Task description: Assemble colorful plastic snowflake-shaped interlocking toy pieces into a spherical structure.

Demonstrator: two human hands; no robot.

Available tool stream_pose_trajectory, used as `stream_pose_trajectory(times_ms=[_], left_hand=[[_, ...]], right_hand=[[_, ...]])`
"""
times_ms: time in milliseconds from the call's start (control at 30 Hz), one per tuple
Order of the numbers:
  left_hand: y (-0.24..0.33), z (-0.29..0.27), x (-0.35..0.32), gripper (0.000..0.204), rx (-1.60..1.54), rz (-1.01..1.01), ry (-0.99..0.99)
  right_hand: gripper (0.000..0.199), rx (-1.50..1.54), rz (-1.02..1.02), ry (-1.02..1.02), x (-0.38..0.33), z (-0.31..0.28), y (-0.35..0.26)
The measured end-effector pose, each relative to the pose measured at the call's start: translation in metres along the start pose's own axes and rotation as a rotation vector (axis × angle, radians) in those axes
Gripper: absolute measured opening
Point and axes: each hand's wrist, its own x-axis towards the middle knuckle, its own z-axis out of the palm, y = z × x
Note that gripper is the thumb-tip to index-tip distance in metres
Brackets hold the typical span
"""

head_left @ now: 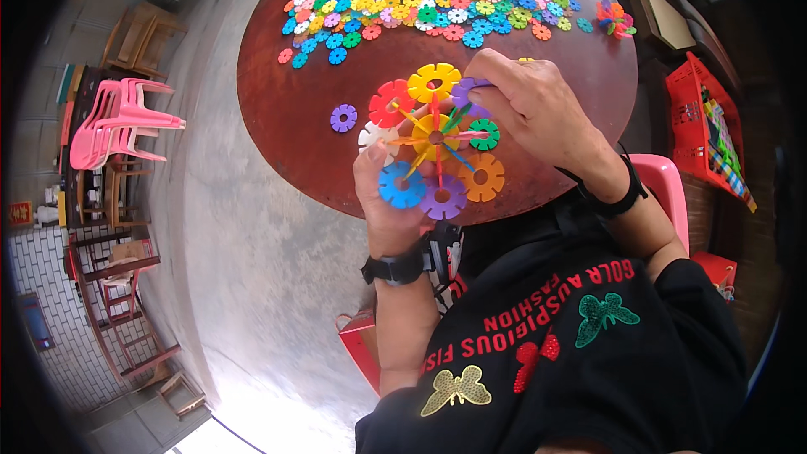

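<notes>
Above the near part of the table, my left hand point(382, 202) grips a wheel made of interlocking plastic discs point(435, 136). At its hub is a yellow disc. Thin coloured discs, seen edge-on, run out like spokes to a ring of notched discs in red, yellow, green, orange, purple, blue and white. The white disc point(377, 139) is partly behind my left thumb. My right hand point(538, 109) pinches a purple disc point(472, 94) at the ring's upper right; its join to the green spoke is partly hidden by my fingers. A loose purple disc point(343, 118) lies left of the wheel.
The round brown table point(286, 147) carries a wide spread of loose coloured discs point(420, 0) on its far side. A finished-looking multicoloured cluster point(614, 19) sits at the right edge. Pink chairs point(126, 122) stand at left, a red crate point(706, 122) at right.
</notes>
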Motion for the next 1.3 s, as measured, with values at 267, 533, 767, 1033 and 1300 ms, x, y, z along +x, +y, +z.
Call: stream_pose_trajectory(times_ms=[267,533,767,1033,1300], left_hand=[[-0.007,-0.015,0.006,0.114,0.021,0.041,-0.05],[-0.005,-0.02,-0.004,0.111,-0.083,-0.095,-0.04],[0.006,-0.016,0.003,0.103,-0.316,0.166,0.039],[0.002,-0.031,0.006,0.089,-0.28,0.284,-0.068],[0.004,-0.022,0.005,0.099,-0.233,0.183,0.021]], right_hand=[[0.011,0.127,-0.025,-0.052,0.018,-0.02,0.016],[0.016,0.1,-0.323,-0.209,0.05,-0.019,0.006],[0.028,-0.455,0.045,-0.381,0.005,-0.024,0.116],[0.028,-0.442,0.295,-0.422,-0.045,-0.012,0.128],[0.014,0.115,0.355,-0.213,-0.012,-0.028,0.053]])
